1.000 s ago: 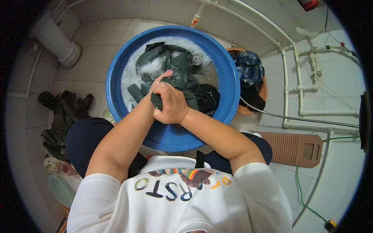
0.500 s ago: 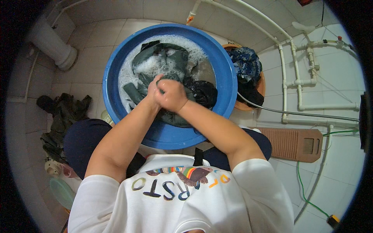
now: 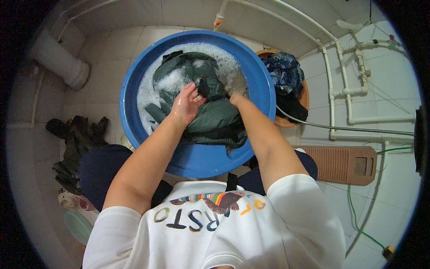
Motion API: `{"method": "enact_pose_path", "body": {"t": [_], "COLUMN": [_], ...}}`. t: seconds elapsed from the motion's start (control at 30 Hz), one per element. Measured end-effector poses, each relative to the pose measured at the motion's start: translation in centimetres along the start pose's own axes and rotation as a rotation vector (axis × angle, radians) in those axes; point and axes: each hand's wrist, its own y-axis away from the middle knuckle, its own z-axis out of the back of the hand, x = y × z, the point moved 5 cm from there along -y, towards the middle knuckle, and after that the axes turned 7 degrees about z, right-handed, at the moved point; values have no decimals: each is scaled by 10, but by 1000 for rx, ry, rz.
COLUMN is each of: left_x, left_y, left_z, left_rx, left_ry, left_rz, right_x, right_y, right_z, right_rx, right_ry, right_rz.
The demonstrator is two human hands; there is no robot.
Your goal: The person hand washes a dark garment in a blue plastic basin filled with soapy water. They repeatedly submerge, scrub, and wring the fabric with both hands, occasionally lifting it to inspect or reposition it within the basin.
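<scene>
my tub [image 3: 197,159] all smooth, kinda shiny plastic, soaked garment [image 3: 214,120] in slick crinkly cloth, ribbed matt washboard [image 3: 329,163], smooth glazed-looking floor tiles [image 3: 105,85], my matt cloth tee [image 3: 255,244]

Washboard [image 3: 338,165]: brown, ridged.
Orange tub [image 3: 306,101]: beyond the washboard, leftward, heaped with blue and black clothes [image 3: 285,74].
Grey hose [image 3: 354,129]: just beyond the washboard.
White pipes [image 3: 329,89]: farther beyond the washboard.
Green cord [image 3: 352,206]: nearer than the washboard, reaching a yellow-and-black object [image 3: 388,252].
Dark clothes [image 3: 77,145]: well left of the washboard.
Pale green bowl [image 3: 78,227]: left of the washboard, nearer.
</scene>
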Motion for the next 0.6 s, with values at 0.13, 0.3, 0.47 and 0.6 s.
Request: {"method": "enact_pose_path", "body": {"t": [0.13,0.3,0.47,0.6], "left_x": [-3,-5,-15,-8], "left_y": [9,15,17,12], "left_z": [-16,-12,-4,26], "left_rx": [-7,-133,121,-25], "left_ry": [-53,13,-196,-252], "left_rz": [-24,29,47,-145], "right_x": [19,104,179,185], "right_y": [42,102,192,190], "right_z": [48,78,67,69], "right_rx": [-653,-808,-840,-973], "right_ry": [-344,-715,-584,-393], "right_rz": [-80,711,1106,1144]}}
